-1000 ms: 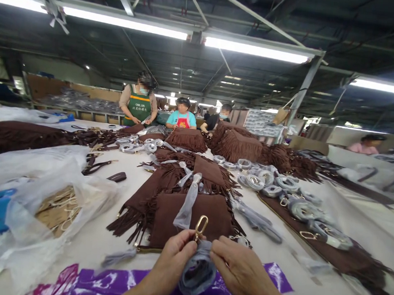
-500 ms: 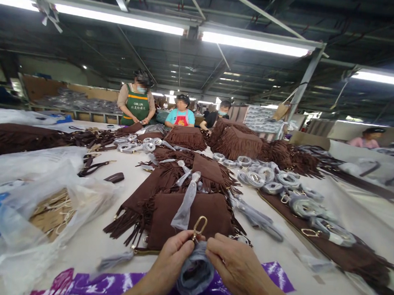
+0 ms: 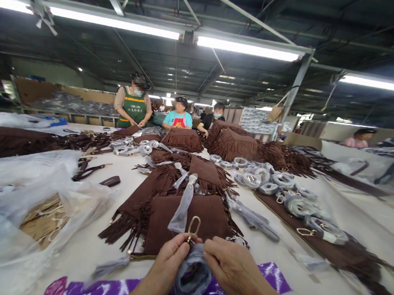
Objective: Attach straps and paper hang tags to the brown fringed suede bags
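Since a second before, both hands and their bundle had drifted slightly left and lower in view; grip unchanged. Held thing: grey wrapped roll point(image 3: 192, 276), low at the near table edge, over a purple plastic sheet point(image 3: 271, 278). Soft crinkled film, wound to a cylinder, dark inside. A gold oval clasp point(image 3: 194, 226) stood upright from its top, polished metal. The left hand point(image 3: 170, 263) had thumb and forefinger pinched on the roll's top by the clasp's base. The right hand point(image 3: 230, 268) had its fingers closed on the roll's upper edge. A brown fringed suede bag point(image 3: 212, 217) lay just behind.
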Demonstrator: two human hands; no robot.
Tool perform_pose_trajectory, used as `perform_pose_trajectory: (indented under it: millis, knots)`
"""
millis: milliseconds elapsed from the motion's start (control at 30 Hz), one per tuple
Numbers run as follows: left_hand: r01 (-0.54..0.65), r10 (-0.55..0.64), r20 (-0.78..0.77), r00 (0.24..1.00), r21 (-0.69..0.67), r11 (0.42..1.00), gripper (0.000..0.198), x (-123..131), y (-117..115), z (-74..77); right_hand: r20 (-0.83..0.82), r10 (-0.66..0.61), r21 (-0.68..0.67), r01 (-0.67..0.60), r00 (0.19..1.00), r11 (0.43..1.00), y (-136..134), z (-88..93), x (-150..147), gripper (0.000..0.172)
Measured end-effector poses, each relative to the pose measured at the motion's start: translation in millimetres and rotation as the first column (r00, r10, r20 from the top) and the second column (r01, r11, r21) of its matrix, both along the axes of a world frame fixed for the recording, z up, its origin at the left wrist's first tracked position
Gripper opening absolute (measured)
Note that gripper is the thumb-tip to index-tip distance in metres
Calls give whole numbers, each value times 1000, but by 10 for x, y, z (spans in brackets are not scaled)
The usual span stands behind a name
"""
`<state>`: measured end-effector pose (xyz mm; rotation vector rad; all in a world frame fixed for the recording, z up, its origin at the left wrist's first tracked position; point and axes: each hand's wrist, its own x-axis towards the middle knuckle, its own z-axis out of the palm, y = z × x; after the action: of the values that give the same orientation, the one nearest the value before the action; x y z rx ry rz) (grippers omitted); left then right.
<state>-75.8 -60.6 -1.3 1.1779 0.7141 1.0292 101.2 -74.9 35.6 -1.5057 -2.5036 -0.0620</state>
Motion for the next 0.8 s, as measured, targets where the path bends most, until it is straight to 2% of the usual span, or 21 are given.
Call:
perform_pose_trajectory:
  millis: [200,400,567,800]
  knots:
    - [-1,9,-108,994,81,997,43,1,-4,52,28,-18,4,18,999,1000,47,35,-41,20]
    - [-13,13,-24,1000,24,1000,45,27,1,18,17,17,25,-18,1000,1000,11,33,17,25]
    - [-12,12,-8,1000,-6,1000,43,47,-14,22,28,-1,14,1,1000,1000,-7,44,36,24]
    - [14,-11,-40,999,74,997,45,116,39,-35,79,-31,1,31,996,1000,42,163,-101,18]
